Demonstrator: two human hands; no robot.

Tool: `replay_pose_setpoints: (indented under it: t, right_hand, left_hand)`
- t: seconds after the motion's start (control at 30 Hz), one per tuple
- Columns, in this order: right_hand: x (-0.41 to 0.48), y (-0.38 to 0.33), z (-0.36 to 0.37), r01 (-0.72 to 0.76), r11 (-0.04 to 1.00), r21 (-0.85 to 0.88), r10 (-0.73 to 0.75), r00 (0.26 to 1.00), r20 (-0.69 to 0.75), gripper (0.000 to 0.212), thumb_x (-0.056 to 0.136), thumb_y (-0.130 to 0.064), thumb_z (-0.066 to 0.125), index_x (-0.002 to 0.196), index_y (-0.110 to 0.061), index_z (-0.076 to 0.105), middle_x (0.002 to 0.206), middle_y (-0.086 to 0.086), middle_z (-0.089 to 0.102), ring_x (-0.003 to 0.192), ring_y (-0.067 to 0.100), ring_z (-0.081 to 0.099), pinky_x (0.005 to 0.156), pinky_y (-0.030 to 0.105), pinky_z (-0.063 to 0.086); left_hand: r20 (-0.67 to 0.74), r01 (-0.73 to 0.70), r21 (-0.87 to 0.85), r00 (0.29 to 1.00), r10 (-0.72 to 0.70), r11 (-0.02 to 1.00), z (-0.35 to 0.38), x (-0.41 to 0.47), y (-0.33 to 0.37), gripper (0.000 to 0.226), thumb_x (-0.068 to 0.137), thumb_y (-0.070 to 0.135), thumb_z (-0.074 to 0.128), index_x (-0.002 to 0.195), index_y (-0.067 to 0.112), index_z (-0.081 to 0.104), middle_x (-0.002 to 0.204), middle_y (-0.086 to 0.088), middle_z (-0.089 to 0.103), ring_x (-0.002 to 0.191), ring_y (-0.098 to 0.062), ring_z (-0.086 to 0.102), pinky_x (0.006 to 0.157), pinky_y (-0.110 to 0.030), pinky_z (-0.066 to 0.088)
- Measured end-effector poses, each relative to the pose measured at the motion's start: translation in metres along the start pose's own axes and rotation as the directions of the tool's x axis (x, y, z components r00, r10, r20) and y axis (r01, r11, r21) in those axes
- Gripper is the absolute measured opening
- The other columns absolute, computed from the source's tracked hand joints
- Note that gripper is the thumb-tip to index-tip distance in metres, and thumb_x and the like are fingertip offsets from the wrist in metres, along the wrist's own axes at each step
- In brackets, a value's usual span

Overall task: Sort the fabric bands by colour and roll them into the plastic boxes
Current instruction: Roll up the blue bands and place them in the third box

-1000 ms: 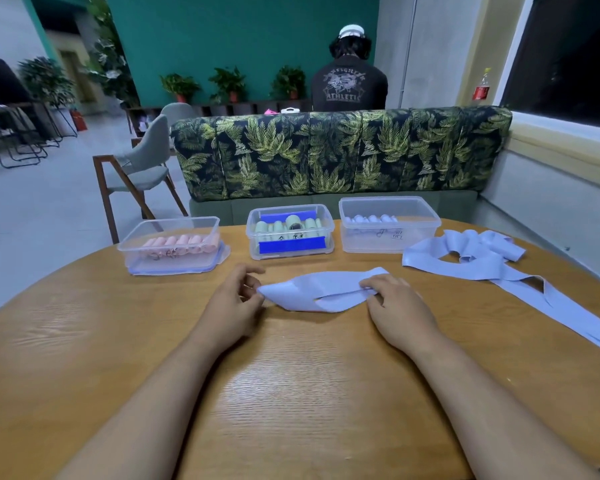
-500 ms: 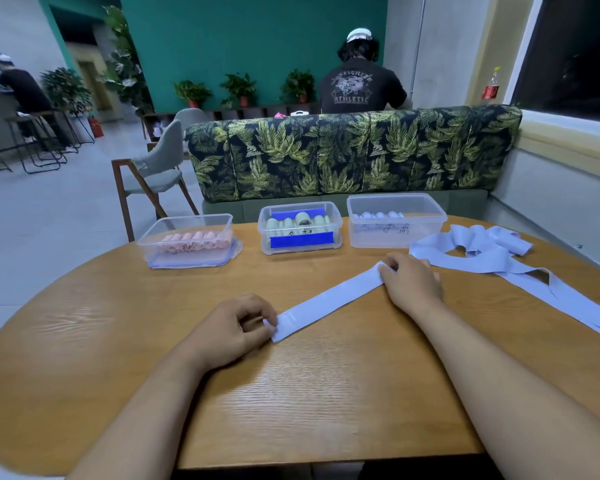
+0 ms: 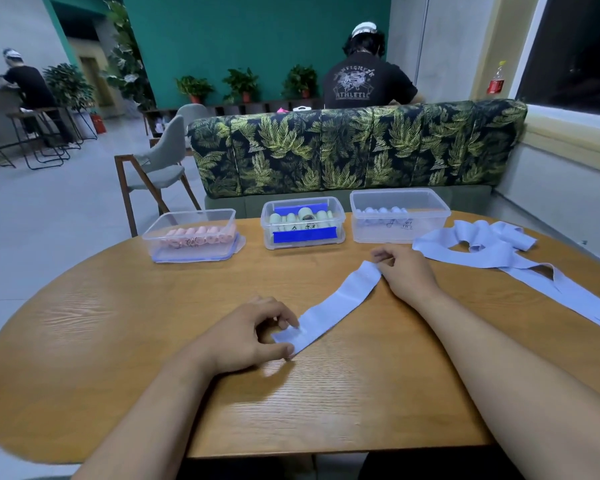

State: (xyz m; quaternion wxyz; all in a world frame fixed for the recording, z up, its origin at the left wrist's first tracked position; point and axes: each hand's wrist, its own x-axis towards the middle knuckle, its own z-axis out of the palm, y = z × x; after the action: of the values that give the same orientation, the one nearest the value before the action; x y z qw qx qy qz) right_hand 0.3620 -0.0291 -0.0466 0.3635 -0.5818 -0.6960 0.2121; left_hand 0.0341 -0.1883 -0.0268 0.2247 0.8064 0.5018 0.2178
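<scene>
We see one light blue band (image 3: 336, 308) lying flat and stretched slantwise on the wooden counter (image 3: 118, 323). The left hand (image 3: 246, 336) pinches its near end between thumb and fingers. The right hand (image 3: 404, 271) holds the far end with curled fingers. Its fingertips are partly hidden from us, so it seems a pinch, but we cannot say more.

Along the far edge of the counter stand three clear plastic boxes in a row. The left box (image 3: 193, 237) holds pink rolls and sits on a lid. The middle box (image 3: 303, 221) holds pale green rolls and has blue tape on its front. The right box (image 3: 399, 216) holds light blue rolls and is near the right hand.

A heap of loose blue bands (image 3: 482, 247) lies to the right of this hand, just beside the right box, and one tail runs toward the right edge of the counter.

Behind the counter is a sofa (image 3: 357, 148) with a leaf pattern, and a grey chair (image 3: 160, 168) stands to its left. Beyond the sofa a person in a dark shirt (image 3: 366, 81) has the back turned to us.
</scene>
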Motion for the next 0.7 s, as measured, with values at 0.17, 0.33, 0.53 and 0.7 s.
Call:
replay_pose_setpoints:
  t: [0.17,0.33,0.53,0.7]
  right_hand:
    - [0.013,0.001,0.004,0.061,0.998,0.013,-0.060,0.996,-0.061,0.026,0.091,-0.006,0.067,0.109,-0.022,0.076,0.105,-0.007,0.075,0.093,0.012,0.069,0.088,0.033,0.055]
    - [-0.002,0.006,0.002,0.064,0.997,-0.043,-0.072,0.967,-0.244,0.022,0.094,-0.006,0.058,0.100,-0.018,0.075,0.106,0.001,0.068,0.103,0.025,0.060,0.085,0.033,0.046]
    - [-0.037,0.004,0.001,0.023,0.975,-0.221,-0.034,0.998,-0.048,0.026,0.091,-0.017,0.056,0.094,-0.032,0.077,0.106,-0.011,0.072,0.112,0.022,0.058,0.100,0.046,0.049]
    - [-0.067,-0.004,-0.003,0.112,0.983,-0.149,-0.101,0.992,0.076,0.029,0.096,-0.016,0.059,0.109,-0.033,0.078,0.117,-0.018,0.072,0.115,0.013,0.055,0.102,0.035,0.045]
  left_hand:
    - [0.003,-0.067,0.057,0.998,0.067,0.996,0.007,-0.010,-0.001,0.031,0.081,0.028,0.075,0.109,0.037,0.069,0.112,0.018,0.065,0.109,-0.013,0.055,0.098,-0.034,0.047]
    - [-0.087,-0.141,0.096,0.985,0.150,0.985,0.018,-0.010,0.003,0.008,0.098,0.041,0.072,0.096,0.034,0.070,0.095,0.019,0.065,0.096,-0.010,0.058,0.088,-0.033,0.050]
    - [-0.098,-0.218,0.143,0.967,0.233,0.965,0.044,-0.002,0.042,0.019,0.105,0.044,0.062,0.094,0.028,0.065,0.083,0.014,0.063,0.082,-0.006,0.056,0.077,-0.024,0.045]
    - [-0.029,-0.333,0.197,0.938,0.345,0.922,0.061,-0.007,0.063,0.023,0.105,0.050,0.062,0.101,0.028,0.067,0.087,0.014,0.061,0.084,-0.008,0.054,0.079,-0.029,0.046]
